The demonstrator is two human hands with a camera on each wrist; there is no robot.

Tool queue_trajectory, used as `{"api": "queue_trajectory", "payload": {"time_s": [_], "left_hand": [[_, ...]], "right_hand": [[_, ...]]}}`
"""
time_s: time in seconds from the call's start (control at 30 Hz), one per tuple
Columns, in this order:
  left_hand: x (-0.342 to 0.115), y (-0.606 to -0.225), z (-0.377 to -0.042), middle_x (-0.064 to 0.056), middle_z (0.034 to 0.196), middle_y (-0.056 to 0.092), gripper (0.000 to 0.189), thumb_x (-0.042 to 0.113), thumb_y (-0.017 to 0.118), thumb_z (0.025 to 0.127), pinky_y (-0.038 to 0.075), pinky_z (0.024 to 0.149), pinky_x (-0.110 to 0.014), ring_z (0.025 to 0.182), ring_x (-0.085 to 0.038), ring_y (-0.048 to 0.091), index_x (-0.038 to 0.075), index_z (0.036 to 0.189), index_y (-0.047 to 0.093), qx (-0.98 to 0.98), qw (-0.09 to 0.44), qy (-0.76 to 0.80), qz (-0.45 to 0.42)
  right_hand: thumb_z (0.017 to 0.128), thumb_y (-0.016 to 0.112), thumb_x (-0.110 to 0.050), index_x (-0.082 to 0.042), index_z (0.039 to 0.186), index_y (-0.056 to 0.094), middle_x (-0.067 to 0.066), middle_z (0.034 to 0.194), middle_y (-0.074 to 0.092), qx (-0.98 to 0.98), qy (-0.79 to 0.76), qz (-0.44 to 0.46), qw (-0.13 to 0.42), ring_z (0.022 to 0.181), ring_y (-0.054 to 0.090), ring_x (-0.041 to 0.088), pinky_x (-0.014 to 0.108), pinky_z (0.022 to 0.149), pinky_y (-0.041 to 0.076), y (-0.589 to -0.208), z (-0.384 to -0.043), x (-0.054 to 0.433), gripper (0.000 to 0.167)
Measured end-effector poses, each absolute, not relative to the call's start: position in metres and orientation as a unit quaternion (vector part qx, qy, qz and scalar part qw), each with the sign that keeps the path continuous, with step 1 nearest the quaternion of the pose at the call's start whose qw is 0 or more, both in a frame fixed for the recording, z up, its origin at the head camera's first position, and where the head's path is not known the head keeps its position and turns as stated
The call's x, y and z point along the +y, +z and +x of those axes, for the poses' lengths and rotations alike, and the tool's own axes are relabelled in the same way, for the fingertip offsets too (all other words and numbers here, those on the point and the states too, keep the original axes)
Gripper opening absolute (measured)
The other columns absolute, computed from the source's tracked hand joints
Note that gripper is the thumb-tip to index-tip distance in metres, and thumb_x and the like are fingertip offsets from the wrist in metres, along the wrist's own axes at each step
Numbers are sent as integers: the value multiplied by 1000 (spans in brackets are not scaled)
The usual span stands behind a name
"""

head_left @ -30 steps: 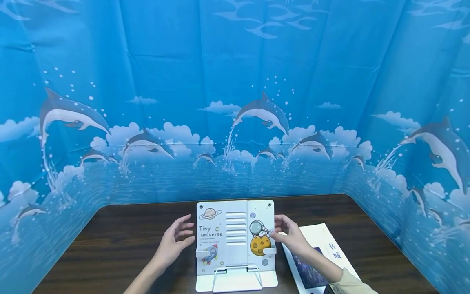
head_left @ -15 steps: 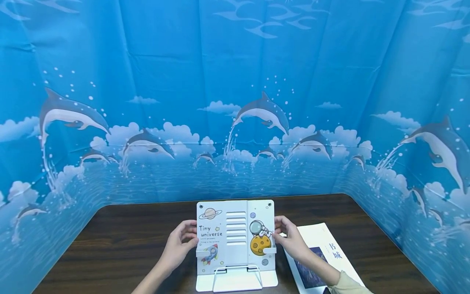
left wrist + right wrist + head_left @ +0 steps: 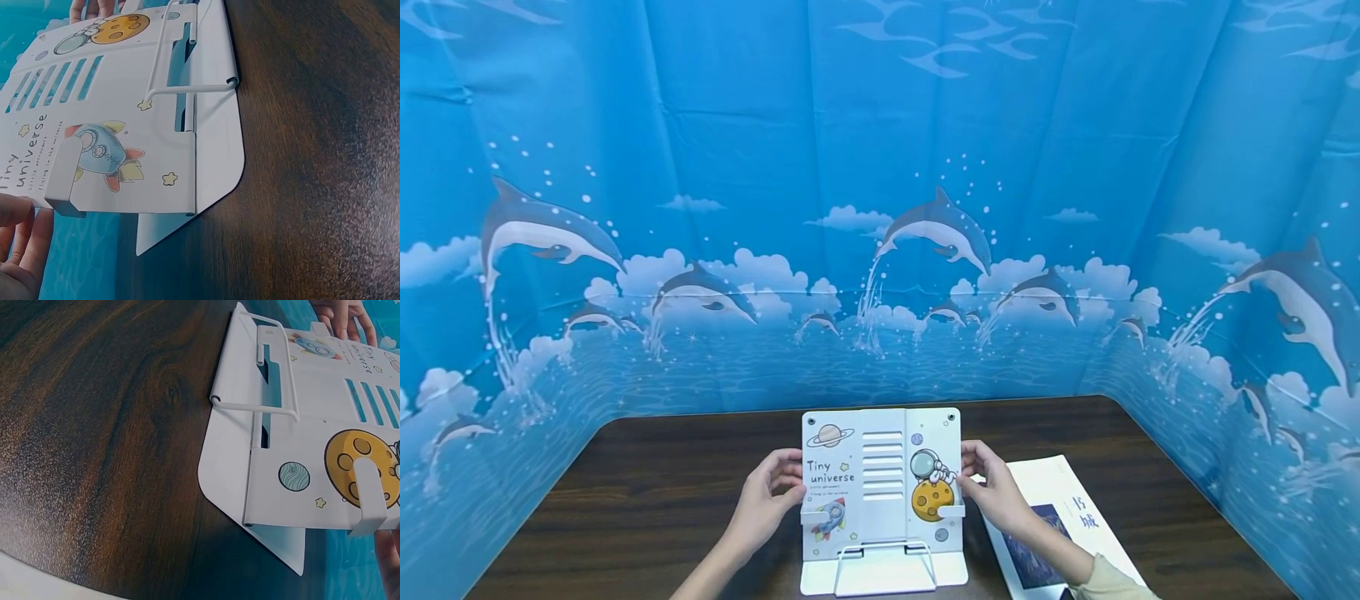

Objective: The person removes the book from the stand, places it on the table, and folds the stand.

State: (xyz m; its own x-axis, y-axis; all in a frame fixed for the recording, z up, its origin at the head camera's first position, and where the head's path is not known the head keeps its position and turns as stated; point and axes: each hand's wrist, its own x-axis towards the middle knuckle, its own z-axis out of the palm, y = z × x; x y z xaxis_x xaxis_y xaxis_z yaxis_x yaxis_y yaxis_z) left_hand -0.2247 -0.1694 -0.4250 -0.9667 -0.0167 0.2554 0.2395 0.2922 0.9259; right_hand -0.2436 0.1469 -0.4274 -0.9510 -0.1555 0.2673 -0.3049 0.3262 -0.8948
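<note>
Bare table (image 3: 662, 492) lies open left of the book stand (image 3: 880, 492); a booklet (image 3: 1060, 525) crowds its right.

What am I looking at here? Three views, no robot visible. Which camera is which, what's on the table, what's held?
No robot: a person works with bare hands. The wide picture comes from a head camera; the two close ones from cameras on each wrist. On the dark wooden table stands a white book stand printed "Tiny universe", its panel propped up. The left hand holds its left edge, the right hand its right edge. A booklet lies flat to the right, partly under the right forearm. A blue dolphin curtain surrounds the table.
</note>
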Motion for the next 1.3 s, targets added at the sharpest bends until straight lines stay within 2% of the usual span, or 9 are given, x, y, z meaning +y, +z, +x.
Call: {"api": "queue_trajectory", "payload": {"time_s": [0.3, 0.63, 0.97, 1.3], "left_hand": [[-168, -423, -221, -11, 90, 59, 39, -16, 59, 76, 52, 64, -23, 78, -14, 57, -1, 111, 53, -789, 112, -600, -64], [-167, -422, -210, -13, 90, 58, 37, -15, 59, 76, 53, 62, -25, 77, -19, 58, -2, 110, 51, -787, 112, -604, -55], [-161, -421, -195, -14, 91, 58, 40, -18, 59, 73, 53, 61, -24, 72, -8, 56, -4, 109, 49, -790, 122, -600, -29], [-156, -422, -186, -15, 90, 58, 41, -18, 59, 73, 53, 60, -25, 73, -9, 56, -8, 109, 45, -781, 124, -611, -36]], "right_hand": [[80, 55, 14, -1, 111, 53, 7, 87, 54, -814, 557, 143, 82, 78, 53, 19, 24, 64, 51, -425, -245, 145, 34], [78, 54, 16, -2, 111, 54, 5, 84, 54, -826, 534, 161, 85, 75, 53, 16, 25, 64, 51, -423, -255, 142, 37], [78, 52, 18, 2, 111, 53, 9, 85, 55, -823, 529, 194, 76, 75, 53, 19, 23, 61, 51, -420, -268, 139, 37], [78, 52, 17, 0, 111, 55, 8, 84, 55, -828, 521, 193, 69, 75, 53, 19, 25, 61, 51, -418, -282, 136, 37]]}}
